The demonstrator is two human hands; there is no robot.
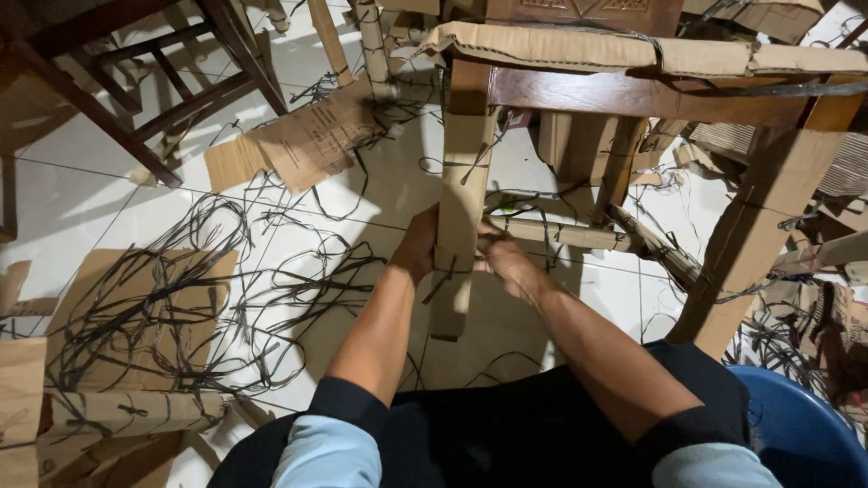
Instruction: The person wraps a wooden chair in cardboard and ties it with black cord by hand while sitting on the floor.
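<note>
Obs.: person is sitting low, both hands working at the cardboard-wrapped chair leg directly in front of them.

Left hand is gripping the left side of the leg, fingers curling around behind the wrapping and out of sight; thumb side is facing the camera. Right hand is pressing against the right edge of the same leg, fingers closing on it at about the same height; whether they are also pinching the black strap that is crossing the cardboard just below the fingertips, I cannot tell.

The leg is standing roughly upright between the two hands, its lower end reaching the floor just below the wrists. Above the fingers it is joining the dark wooden seat rail, with a folded cardboard sheet lying on top.

Left of the left hand, well apart, a tangle of loose black straps is spreading over the white tiled floor and flat cardboard pieces. Near the right elbow a blue tub is sitting.
</note>
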